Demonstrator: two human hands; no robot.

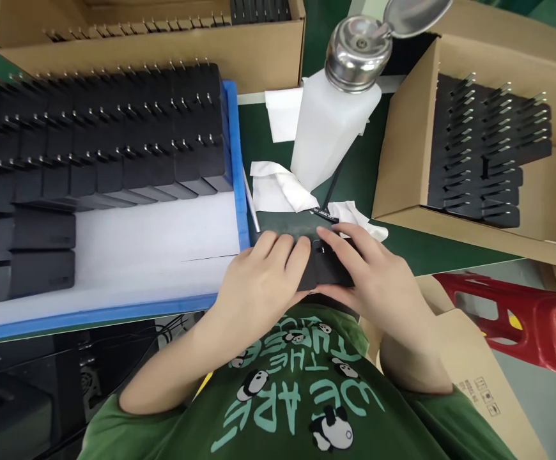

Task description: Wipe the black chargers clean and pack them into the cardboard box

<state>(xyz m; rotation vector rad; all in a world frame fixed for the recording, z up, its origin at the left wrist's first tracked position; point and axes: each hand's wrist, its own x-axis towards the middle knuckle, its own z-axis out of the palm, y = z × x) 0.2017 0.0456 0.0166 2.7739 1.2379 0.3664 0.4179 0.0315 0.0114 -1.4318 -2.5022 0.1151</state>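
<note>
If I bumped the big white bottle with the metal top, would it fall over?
The bottle might tip if bumped up high, since it looks taller than it is wide. Its open metal lid would probably wobble, because it sticks out to one side.

My green shirt (301, 386) carried pale, upside-down lettering, of which I could make out "WE ARE" and "THE"; folds broke up the other words. The cardboard (474, 358) beside me bore what looked like "MODEL NO", next to a row of framed handling signs. White letters on a thin black tool (324, 214) were too small to read.
</note>
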